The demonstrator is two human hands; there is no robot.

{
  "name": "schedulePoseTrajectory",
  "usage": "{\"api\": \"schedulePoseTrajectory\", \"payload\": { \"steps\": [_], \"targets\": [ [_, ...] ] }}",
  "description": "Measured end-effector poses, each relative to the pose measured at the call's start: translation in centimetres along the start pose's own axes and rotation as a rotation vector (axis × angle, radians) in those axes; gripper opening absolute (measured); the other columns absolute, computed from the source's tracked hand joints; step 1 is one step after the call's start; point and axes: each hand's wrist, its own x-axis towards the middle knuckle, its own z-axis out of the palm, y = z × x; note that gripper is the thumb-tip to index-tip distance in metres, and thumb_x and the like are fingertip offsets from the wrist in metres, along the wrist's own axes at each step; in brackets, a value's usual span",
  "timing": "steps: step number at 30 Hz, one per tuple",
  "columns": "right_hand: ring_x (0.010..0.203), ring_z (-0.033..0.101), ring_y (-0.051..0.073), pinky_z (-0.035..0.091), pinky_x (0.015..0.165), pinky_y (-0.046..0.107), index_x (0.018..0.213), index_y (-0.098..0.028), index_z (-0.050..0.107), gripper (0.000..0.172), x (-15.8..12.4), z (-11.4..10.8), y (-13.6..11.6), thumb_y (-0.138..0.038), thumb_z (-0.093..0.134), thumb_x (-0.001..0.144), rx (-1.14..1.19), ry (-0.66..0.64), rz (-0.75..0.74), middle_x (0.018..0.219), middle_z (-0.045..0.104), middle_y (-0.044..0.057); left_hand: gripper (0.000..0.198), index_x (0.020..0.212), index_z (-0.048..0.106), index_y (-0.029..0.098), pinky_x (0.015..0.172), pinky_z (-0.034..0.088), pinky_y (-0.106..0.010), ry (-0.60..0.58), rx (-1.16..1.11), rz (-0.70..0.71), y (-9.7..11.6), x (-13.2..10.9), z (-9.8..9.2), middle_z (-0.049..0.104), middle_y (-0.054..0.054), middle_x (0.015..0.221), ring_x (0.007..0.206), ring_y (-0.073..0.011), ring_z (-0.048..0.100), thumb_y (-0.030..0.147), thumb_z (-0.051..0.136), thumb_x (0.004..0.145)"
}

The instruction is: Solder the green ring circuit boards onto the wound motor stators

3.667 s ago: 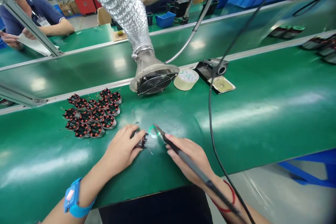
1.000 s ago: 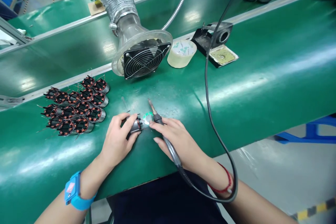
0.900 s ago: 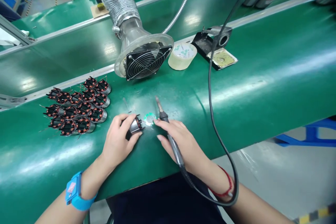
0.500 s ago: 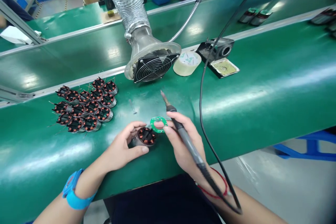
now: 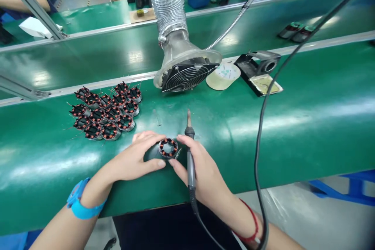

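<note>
A motor stator point(image 5: 168, 148) with copper windings faces up towards me between my two hands. My left hand point(image 5: 137, 158) grips its left side, with the thumb below and the fingers above. My right hand point(image 5: 205, 168) holds a soldering iron point(image 5: 190, 164), its tip pointing away from me over the table. The right thumb and index fingertip are at the stator's right side. Beside them shows a thin, pale green edge point(image 5: 179, 152), probably the ring-shaped circuit board turned edge-on; most of it is hidden.
Several more stators point(image 5: 109, 113) stand grouped at the left. A fume extractor point(image 5: 187, 76) hangs ahead, beside a tape roll point(image 5: 224, 76) and an iron stand point(image 5: 258, 64) with a sponge point(image 5: 265, 84). The iron's black cable point(image 5: 259, 144) crosses at right. Other people's arms point(image 5: 26, 0) show beyond.
The stator has turned its open end towards me. My right hand has come left to it, and the green board no longer shows its face. The iron now points more straight ahead.
</note>
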Motion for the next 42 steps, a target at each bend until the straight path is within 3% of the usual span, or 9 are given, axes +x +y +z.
{"api": "schedulePoseTrajectory", "payload": {
  "steps": [3, 6, 12, 16, 20, 26, 30, 35, 42],
  "targets": [
    [0.092, 0.063, 0.028, 0.055, 0.077, 0.046, 0.127, -0.016, 0.041, 0.047, 0.1, 0.6, -0.5, -0.033, 0.056, 0.086, -0.142, -0.001, -0.006, 0.103, 0.063, 0.014, 0.034, 0.124, 0.05, 0.024, 0.101, 0.029, -0.043, 0.042, 0.031, -0.045, 0.2, 0.0, -0.3, 0.055, -0.007, 0.122, 0.117, -0.0238, 0.042, 0.036, 0.047, 0.092],
    [0.09, 0.064, 0.029, 0.055, 0.073, 0.046, 0.123, -0.016, 0.045, 0.042, 0.3, 0.1, -0.7, -0.027, 0.057, 0.084, -0.201, -0.107, 0.003, 0.1, 0.065, 0.013, 0.041, 0.125, 0.049, 0.023, 0.1, 0.031, -0.044, 0.041, 0.078, -0.047, 0.2, 0.1, -0.1, 0.055, -0.008, 0.12, 0.116, -0.0256, 0.042, 0.033, 0.058, 0.086],
    [0.096, 0.065, 0.023, 0.056, 0.078, 0.039, 0.13, -0.022, 0.037, 0.052, 0.9, -2.6, 0.7, -0.023, 0.057, 0.082, 0.019, -0.231, 0.061, 0.113, 0.062, 0.011, 0.038, 0.126, 0.052, 0.025, 0.099, 0.033, -0.045, 0.029, 0.057, -0.008, -0.2, -0.1, -0.5, 0.06, -0.007, 0.118, 0.114, -0.025, 0.046, 0.027, 0.054, 0.088],
    [0.089, 0.064, 0.021, 0.055, 0.076, 0.039, 0.132, -0.022, 0.035, 0.056, 1.9, -3.1, 1.0, -0.028, 0.06, 0.082, 0.072, -0.169, 0.125, 0.109, 0.06, 0.01, 0.031, 0.121, 0.057, 0.024, 0.099, 0.034, -0.043, 0.043, 0.042, 0.044, -0.3, 0.0, -0.6, 0.062, -0.007, 0.116, 0.111, -0.0232, 0.049, 0.024, 0.047, 0.091],
    [0.091, 0.056, 0.025, 0.052, 0.077, 0.042, 0.129, -0.018, 0.041, 0.047, 3.1, -2.2, -0.3, -0.02, 0.057, 0.084, -0.091, -0.102, -0.014, 0.102, 0.059, 0.01, 0.029, 0.118, 0.056, 0.021, 0.095, 0.036, -0.041, 0.105, 0.049, -0.051, -0.3, 0.4, 0.1, 0.063, -0.007, 0.108, 0.103, -0.0217, 0.052, 0.021, 0.041, 0.093],
    [0.08, 0.045, 0.025, 0.048, 0.066, 0.04, 0.132, -0.014, 0.044, 0.041, 3.6, -0.8, -1.9, -0.013, 0.044, 0.09, -0.334, -0.119, -0.217, 0.097, 0.059, 0.013, 0.027, 0.115, 0.054, 0.019, 0.083, 0.039, -0.041, 0.196, 0.136, -0.121, -0.2, 1.2, 2.2, 0.062, -0.006, 0.1, 0.091, -0.0229, 0.054, 0.02, 0.053, 0.087],
    [0.081, 0.048, 0.024, 0.048, 0.068, 0.04, 0.129, -0.014, 0.044, 0.039, 3.3, -0.4, -1.3, -0.018, 0.047, 0.091, -0.214, -0.065, -0.187, 0.097, 0.061, 0.012, 0.023, 0.109, 0.055, 0.019, 0.078, 0.041, -0.04, 0.259, 0.138, -0.121, 0.0, 1.4, 2.5, 0.061, -0.005, 0.092, 0.087, -0.022, 0.054, 0.019, 0.054, 0.086],
    [0.092, 0.053, 0.027, 0.048, 0.077, 0.044, 0.125, -0.017, 0.045, 0.044, 2.3, 0.0, -0.1, -0.032, 0.059, 0.086, -0.075, 0.055, -0.098, 0.103, 0.064, 0.012, 0.04, 0.121, 0.047, 0.02, 0.092, 0.043, -0.039, 0.343, -0.027, -0.002, 0.7, 1.2, 2.5, 0.055, -0.009, 0.113, 0.107, -0.0219, 0.049, 0.009, 0.049, 0.082],
    [0.104, 0.056, 0.025, 0.048, 0.086, 0.044, 0.131, -0.021, 0.036, 0.052, 1.6, -0.1, 0.1, -0.029, 0.059, 0.086, 0.11, -0.004, -0.018, 0.115, 0.058, 0.011, 0.047, 0.127, 0.041, 0.019, 0.104, 0.037, -0.045, 0.319, -0.056, -0.013, 0.7, 1.6, 3.3, 0.051, -0.011, 0.127, 0.12, -0.0239, 0.045, 0.009, 0.048, 0.082]
  ]
}}
